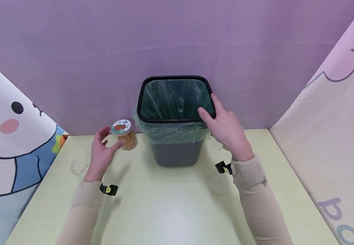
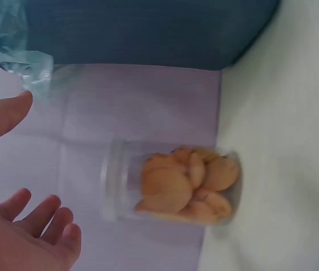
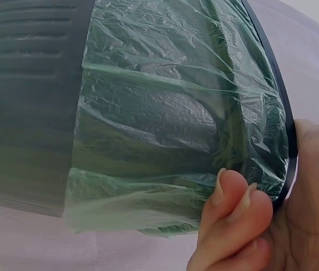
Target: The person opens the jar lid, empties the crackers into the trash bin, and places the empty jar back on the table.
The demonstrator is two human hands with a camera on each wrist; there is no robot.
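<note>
A grey trash bin (image 1: 177, 153) with a black rim stands at the back middle of the table, lined with a thin green plastic bag (image 1: 177, 132) folded over its edge. My right hand (image 1: 229, 131) grips the rim at its front right corner; in the right wrist view its curled fingers (image 3: 227, 220) press the bag from outside. A clear jar (image 1: 127, 137) of orange-brown pieces, its white lid printed with red fruit, stands upright left of the bin. Beside it my left hand (image 1: 101, 154) has thumb and fingers spread, apart from the jar (image 2: 176, 186) in the left wrist view.
A clear, colourless container (image 1: 79, 165) sits behind the left wrist, partly hidden. Some small pale thing (image 1: 225, 147) shows at the right wrist, mostly covered. A purple cloth wall (image 1: 103, 61) rises behind the pale table (image 1: 170, 197), with printed panels at both sides.
</note>
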